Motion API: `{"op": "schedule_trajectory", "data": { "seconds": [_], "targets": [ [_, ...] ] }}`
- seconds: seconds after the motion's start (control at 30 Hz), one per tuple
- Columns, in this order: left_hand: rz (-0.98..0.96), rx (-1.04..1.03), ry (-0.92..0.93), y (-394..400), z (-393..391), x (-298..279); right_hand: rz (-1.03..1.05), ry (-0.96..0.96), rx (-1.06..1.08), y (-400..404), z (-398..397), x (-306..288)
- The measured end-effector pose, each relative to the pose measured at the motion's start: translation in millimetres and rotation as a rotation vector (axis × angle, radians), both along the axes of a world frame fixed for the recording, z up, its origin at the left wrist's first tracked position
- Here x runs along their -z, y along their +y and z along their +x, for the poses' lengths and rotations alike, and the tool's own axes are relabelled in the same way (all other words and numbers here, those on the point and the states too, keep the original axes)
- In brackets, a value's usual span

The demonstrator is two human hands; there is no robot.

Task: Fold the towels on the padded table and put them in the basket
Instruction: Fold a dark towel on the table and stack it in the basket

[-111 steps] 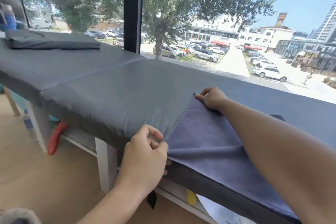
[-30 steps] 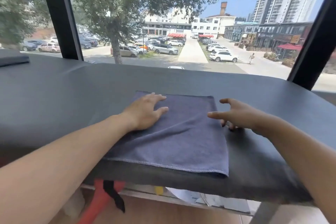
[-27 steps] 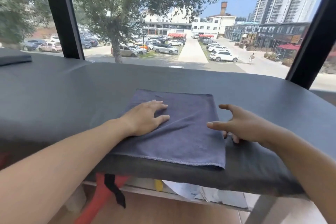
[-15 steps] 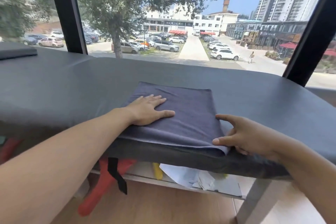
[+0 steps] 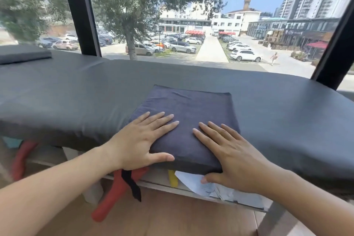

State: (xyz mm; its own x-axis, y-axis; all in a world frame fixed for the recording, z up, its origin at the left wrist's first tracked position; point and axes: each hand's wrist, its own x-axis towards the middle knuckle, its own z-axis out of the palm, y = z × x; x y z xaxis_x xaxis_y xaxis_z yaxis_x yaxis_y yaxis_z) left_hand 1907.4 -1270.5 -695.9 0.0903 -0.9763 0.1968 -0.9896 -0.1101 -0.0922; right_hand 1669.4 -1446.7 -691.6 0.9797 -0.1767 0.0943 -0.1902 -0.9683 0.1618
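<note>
Both hands lie flat with straight fingers on the folded blue-grey towel (image 5: pixel 188 120), the left hand (image 5: pixel 142 140) on its left part and the right hand (image 5: pixel 232 156) on its right. The towel sits at the near edge of the padded counter (image 5: pixel 76 101), and beyond the left hand another folded dark towel (image 5: pixel 23 56) rests at the far end.

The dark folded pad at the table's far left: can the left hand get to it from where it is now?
Probably yes. The left hand lies flat on the towel, and only bare padded table separates it from the pad.
</note>
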Motion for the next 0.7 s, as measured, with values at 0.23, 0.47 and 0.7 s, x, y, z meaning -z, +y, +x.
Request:
{"op": "schedule_trajectory", "data": {
  "seconds": [0.23, 0.47, 0.7],
  "targets": [
    [-0.18, 0.001, -0.052, 22, 7, 23, -0.083, -0.306, -0.121, -4, -19, 21],
    [-0.234, 0.009, -0.048, 27, 16, 25, -0.126, -0.487, -0.2, -12, -41, 27],
    [-0.245, -0.066, -0.054, 13, -29, 15, 0.073, -0.661, -0.019, -17, -40, 9]
  ]
}}
